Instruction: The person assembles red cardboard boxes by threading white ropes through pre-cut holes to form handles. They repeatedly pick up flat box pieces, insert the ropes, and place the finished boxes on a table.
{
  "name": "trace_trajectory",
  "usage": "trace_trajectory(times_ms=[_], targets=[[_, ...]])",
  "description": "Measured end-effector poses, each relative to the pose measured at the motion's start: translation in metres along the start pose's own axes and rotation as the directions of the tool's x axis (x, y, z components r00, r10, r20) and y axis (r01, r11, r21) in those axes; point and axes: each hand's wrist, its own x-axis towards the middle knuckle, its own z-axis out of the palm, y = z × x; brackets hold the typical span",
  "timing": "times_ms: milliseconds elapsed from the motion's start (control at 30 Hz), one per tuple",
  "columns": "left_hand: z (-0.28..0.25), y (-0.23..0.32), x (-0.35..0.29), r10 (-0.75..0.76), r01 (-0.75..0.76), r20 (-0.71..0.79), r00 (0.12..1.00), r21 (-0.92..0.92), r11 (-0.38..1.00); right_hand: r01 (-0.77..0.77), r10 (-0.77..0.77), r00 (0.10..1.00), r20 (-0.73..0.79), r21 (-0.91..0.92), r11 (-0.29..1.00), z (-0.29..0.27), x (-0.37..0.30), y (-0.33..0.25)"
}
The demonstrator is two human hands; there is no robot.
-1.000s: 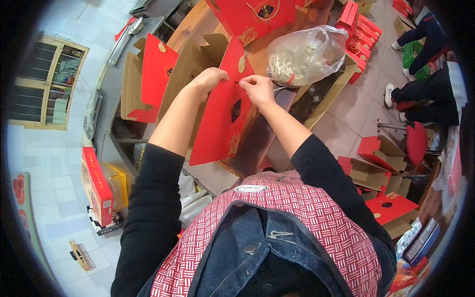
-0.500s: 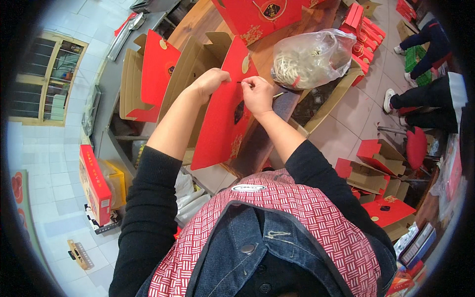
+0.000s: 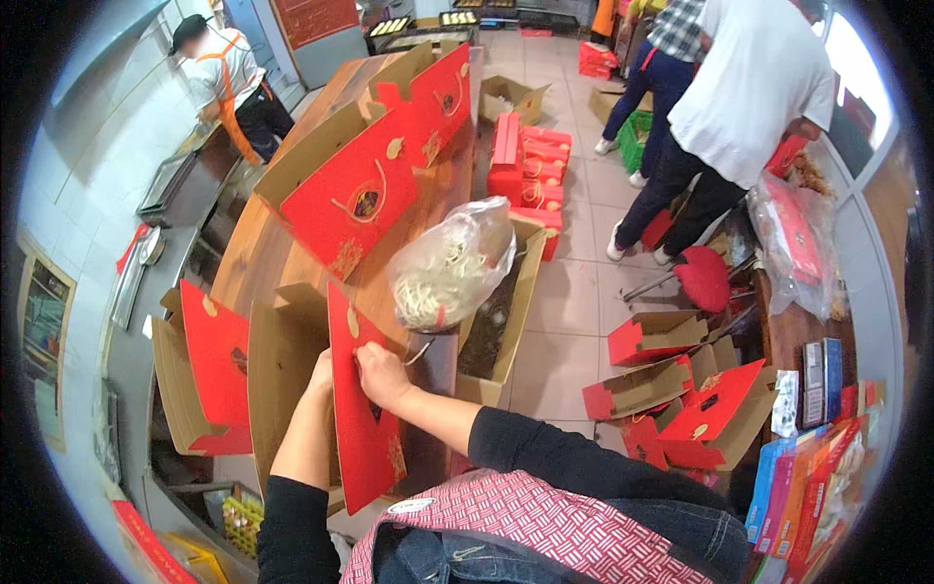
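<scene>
A red cardboard gift box (image 3: 365, 443) with gold print stands open-topped before me, its brown inside to the left. My right hand (image 3: 381, 375) presses pinched fingers against the outer face of its red panel. A thin cord (image 3: 420, 350) sticks out beside that hand, and its other end is hidden at the fingers. My left hand (image 3: 322, 374) reaches inside the box behind the same panel, so its fingers are hidden. Just beyond my right hand lies a clear plastic bag (image 3: 452, 263) of pale cords.
More red boxes stand on the wooden table (image 3: 263, 263), two with cord handles. A brown carton (image 3: 525, 282) adjoins its right edge. Stacked red boxes (image 3: 530, 170), open boxes (image 3: 671, 389) and a red stool (image 3: 702, 279) are on the floor. Co-workers (image 3: 749, 88) stand at right and far left.
The view has tilted up, bringing in more of the room and the co-workers. My left hand has gone from the panel's top edge down behind it; my right hand now presses against the panel.
</scene>
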Motion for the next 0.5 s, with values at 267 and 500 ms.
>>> trace_trajectory(times_ms=[267,500], targets=[[0.010,0.004,-0.017,0.386,-0.115,-0.265,0.884,0.677,0.727,-0.095,0.109,0.957,0.269,-0.066,0.993,-0.020,-0.067,0.081],[0.045,0.043,-0.149,0.246,-0.066,-0.072,0.967,0.859,0.508,-0.585,0.414,0.700,0.582,0.136,0.799,-0.144,-0.097,0.119]])
